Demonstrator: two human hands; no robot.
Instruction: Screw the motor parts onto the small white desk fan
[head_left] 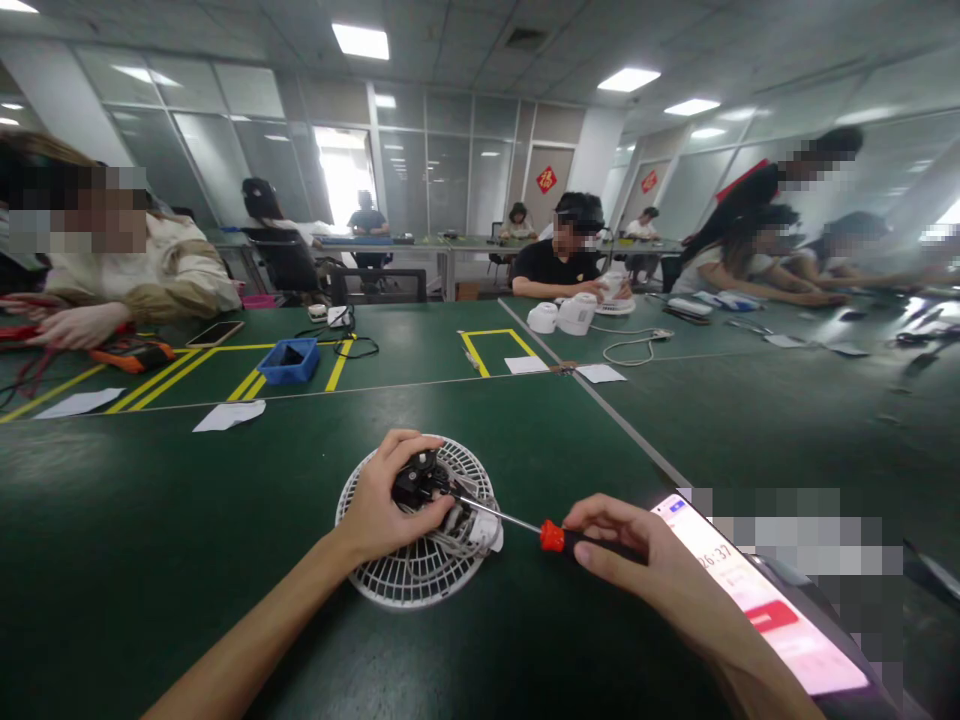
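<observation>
My left hand (386, 500) is wrapped round a black motor unit (411, 482) that lies on a round white fan grille (412, 590). In my right hand (622, 545) is a screwdriver (553, 536) with a red and black handle, its shaft pointing left. The screwdriver's tip reaches the motor unit beside my left thumb; exactly what it touches is too small to tell. A coiled pale cable (450, 545) with a white part (484, 530) rests on the grille, partly hidden by my left hand.
A lit phone (765, 600) lies right of my right arm. Ahead are a blue bin (289, 362), paper slips (229, 415) and white housings (576, 314) near a person in black (551, 265). Another person (165, 260) works at the left, near an orange meter (135, 352).
</observation>
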